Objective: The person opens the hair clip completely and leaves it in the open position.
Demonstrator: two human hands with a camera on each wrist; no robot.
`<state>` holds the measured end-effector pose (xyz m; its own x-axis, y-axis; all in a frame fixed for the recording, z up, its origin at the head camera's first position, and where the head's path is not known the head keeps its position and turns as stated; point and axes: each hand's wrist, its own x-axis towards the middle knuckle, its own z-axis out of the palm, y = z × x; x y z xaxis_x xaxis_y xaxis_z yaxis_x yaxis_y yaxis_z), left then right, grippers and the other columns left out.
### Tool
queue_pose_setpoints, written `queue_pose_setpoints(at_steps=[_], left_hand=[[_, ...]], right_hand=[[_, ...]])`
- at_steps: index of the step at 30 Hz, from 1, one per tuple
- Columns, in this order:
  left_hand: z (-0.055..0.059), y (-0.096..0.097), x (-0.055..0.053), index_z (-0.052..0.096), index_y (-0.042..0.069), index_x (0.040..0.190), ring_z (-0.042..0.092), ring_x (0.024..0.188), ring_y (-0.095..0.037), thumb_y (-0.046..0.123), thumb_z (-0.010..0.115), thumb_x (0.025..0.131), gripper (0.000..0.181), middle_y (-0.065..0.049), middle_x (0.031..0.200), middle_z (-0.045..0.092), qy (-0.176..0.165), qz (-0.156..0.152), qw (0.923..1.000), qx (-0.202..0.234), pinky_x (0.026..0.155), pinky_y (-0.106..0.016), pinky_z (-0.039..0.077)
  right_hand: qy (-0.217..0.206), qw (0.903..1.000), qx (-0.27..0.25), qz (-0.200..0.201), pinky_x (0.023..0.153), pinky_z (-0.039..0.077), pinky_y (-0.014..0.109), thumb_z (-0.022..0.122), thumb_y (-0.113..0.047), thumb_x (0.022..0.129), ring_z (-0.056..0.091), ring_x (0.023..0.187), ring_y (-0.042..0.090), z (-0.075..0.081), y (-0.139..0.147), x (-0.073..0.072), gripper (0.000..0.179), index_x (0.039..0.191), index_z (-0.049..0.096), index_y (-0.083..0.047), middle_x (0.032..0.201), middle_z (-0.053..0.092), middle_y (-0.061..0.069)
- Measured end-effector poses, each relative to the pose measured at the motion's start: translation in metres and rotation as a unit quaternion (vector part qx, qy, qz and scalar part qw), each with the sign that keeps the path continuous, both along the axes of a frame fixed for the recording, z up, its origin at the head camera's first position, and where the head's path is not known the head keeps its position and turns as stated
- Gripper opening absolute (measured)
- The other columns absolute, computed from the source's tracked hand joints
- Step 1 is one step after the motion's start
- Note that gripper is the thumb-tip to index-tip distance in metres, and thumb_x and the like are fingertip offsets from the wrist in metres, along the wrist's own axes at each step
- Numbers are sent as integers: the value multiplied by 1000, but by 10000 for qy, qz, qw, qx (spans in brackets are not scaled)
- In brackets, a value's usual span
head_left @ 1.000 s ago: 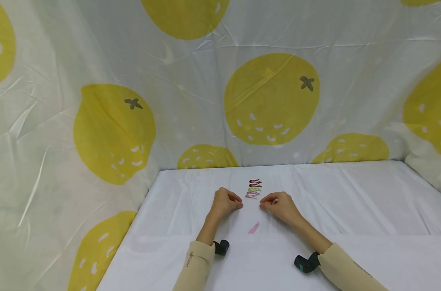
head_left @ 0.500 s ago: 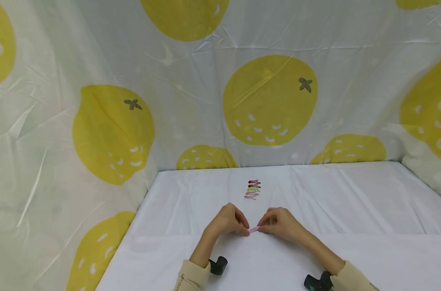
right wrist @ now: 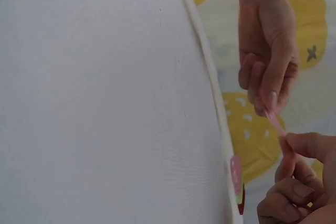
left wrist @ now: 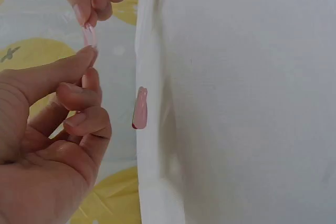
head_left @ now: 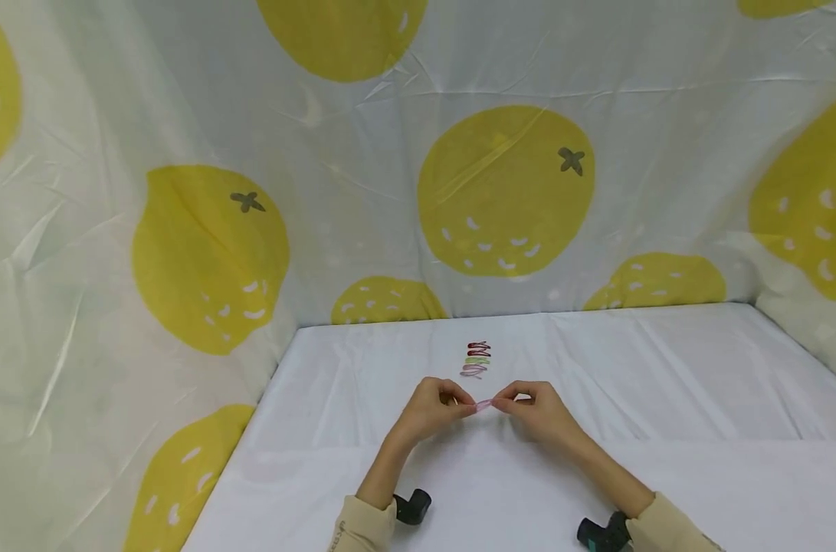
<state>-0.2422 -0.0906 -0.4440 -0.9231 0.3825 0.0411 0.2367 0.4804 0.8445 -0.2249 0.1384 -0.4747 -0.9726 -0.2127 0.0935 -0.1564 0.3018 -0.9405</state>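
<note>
A pink snap hair clip (head_left: 483, 405) is held between the two hands, raised above the white table. My left hand (head_left: 431, 406) pinches its left end between thumb and index finger. At its other end, my right hand (head_left: 538, 406) pinches it the same way. The left wrist view shows the held clip (left wrist: 90, 36) stretched between both sets of fingertips. Whether it is snapped open or closed is too small to tell. Beyond the hands, a column of hair clips (head_left: 476, 360) in dark red, green and pink lies on the table.
The table (head_left: 666, 383) has a white cloth with creases. A lemon-patterned curtain (head_left: 362, 192) hangs behind it and along the left side. Black wrist cameras (head_left: 413, 507) sit at the cuffs of both beige sleeves.
Both hands have come down toward the front and picked up the pink hair clip from the table. They have since lifted it and moved it slightly toward the column of clips.
</note>
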Motion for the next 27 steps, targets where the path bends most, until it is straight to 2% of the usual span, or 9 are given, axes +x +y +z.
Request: queue_pose_setpoints(at_steps=[3,6,11,13,17,20,27], left_hand=[[1,4,-1,81,5,89,46,60,-6,13,86,85,10,-2,72,65,222,24,9990,391,54,-18,36],[3,8,-1,82,4,90,47,60,-5,10,87,83,11,-10,77,69,518,59,9965,658,54,-17,36],[1,12,1,82,4,91,48,63,-5,8,86,83,9,-16,84,74,760,196,9930,886,56,-16,37],[0,12,1,83,4,90,48,63,-6,7,86,83,8,-18,85,75,755,215,9918,1005,57,-17,37],[-2,11,1,82,1,90,48,64,-8,4,84,84,6,-22,87,76,604,203,9894,1307,57,-17,37],[-2,9,0,81,-1,89,49,65,-7,3,83,85,6,-24,89,76,382,239,9885,1446,58,-17,38],[-4,7,-1,79,-7,90,50,64,-4,1,81,86,9,-26,89,75,-2,231,9877,1547,58,-17,39]], right_hand=[[75,9985,-38,-533,82,50,22,77,-22,93,70,90,12,5,0,-2,14,95,81,-8,100,78,6],[125,9971,-1,-754,81,48,23,77,-22,94,63,91,11,9,-2,-3,16,95,81,-7,98,79,3],[-229,9965,-288,-746,56,34,21,76,-20,94,40,58,6,13,-2,0,18,97,80,-3,79,68,-4],[-357,9959,-471,-678,50,28,22,75,-20,94,31,49,5,12,-2,1,19,98,79,-2,68,57,-6],[-470,9950,-758,-443,49,25,21,74,-18,95,27,48,7,10,-2,2,20,102,77,1,55,35,-7],[-545,9938,-933,-262,49,24,21,72,-17,96,25,49,8,8,-3,2,20,103,76,1,53,30,-6],[-658,9919,-1090,11,49,24,22,71,-17,96,25,49,8,7,-4,3,24,105,72,6,53,29,-7]])
